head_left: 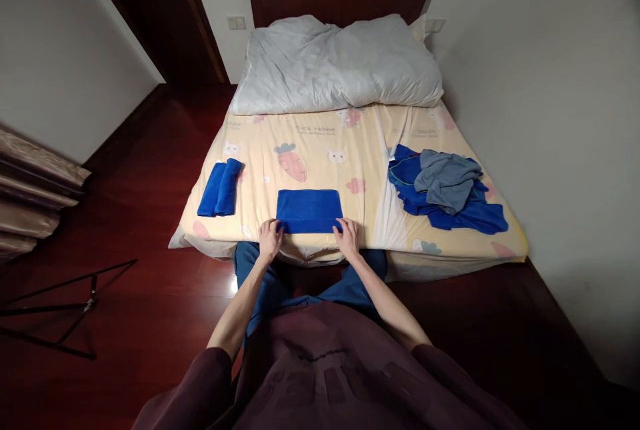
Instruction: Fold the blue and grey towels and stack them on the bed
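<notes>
A folded blue towel (309,210) lies flat near the front edge of the bed (320,143). My left hand (270,238) rests at the towel's near left corner, fingers curled onto its edge. At the near right corner my right hand (347,237) does the same, fingertips pinching the towel's edge. A rolled blue towel (220,187) lies to the left on the sheet. On the right of the bed sits a heap of blue and grey cloths (445,189).
A white duvet (336,63) is bunched at the head of the bed. A white wall (545,123) runs along the bed's right side. Dark red wooden floor surrounds the bed; a black metal stand (65,310) lies on the floor at left.
</notes>
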Available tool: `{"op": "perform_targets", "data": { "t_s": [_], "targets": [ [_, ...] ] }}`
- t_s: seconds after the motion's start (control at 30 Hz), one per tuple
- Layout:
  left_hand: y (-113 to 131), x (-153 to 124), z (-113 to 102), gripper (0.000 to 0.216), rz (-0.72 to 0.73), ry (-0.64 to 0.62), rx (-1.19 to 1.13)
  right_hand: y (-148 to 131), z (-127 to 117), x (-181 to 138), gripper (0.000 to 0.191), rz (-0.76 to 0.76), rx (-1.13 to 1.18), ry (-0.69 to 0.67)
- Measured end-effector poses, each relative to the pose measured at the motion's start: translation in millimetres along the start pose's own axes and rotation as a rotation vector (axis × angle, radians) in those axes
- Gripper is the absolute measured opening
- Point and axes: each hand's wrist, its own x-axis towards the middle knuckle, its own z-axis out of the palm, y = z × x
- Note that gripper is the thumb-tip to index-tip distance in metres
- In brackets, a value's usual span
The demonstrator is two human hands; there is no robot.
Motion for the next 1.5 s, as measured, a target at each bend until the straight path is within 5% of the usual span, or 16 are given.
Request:
{"op": "perform_targets", "data": {
  "t_s": [0.13, 0.27, 0.57, 0.87, 1.03, 1.17, 1.5],
  "targets": [
    [20.7, -2.8, 8.9, 0.051, 0.359, -0.208, 0.050, -36.8, 12.0, -7.1, 0.053, -0.306, -0.072, -0.284],
    [21.3, 0.6, 21.5, 0.059, 0.348, -0.273, 0.128, -38.5, 22.7, -6.1, 0.058, -0.317, -0.146, -0.361],
    [-1.6, 17.4, 19.8, 0.073, 0.286, -0.308, 0.205, 15.5, 4.4, 7.2, 0.063, -0.220, -0.220, -0.307],
    [0.1, 18.7, 12.8, 0.062, 0.282, -0.340, 0.227, 16.6, -3.2, 6.8, 0.061, -0.176, -0.188, -0.314],
    [-25.2, -6.7, 8.3, 0.073, 0.290, -0.339, 0.064, 29.1, -13.6, -19.5, 0.063, -0.235, -0.015, -0.302],
    [-38.2, -8.3, 8.5, 0.083, 0.280, -0.304, -0.130, 36.3, -10.6, -22.5, 0.067, -0.111, 0.159, -0.217],
    [-42.0, -6.6, 1.2, 0.064, 0.105, -0.148, -0.352, 41.5, 0.1, -15.9, 0.059, 0.130, 0.413, -0.064]
  ]
}}
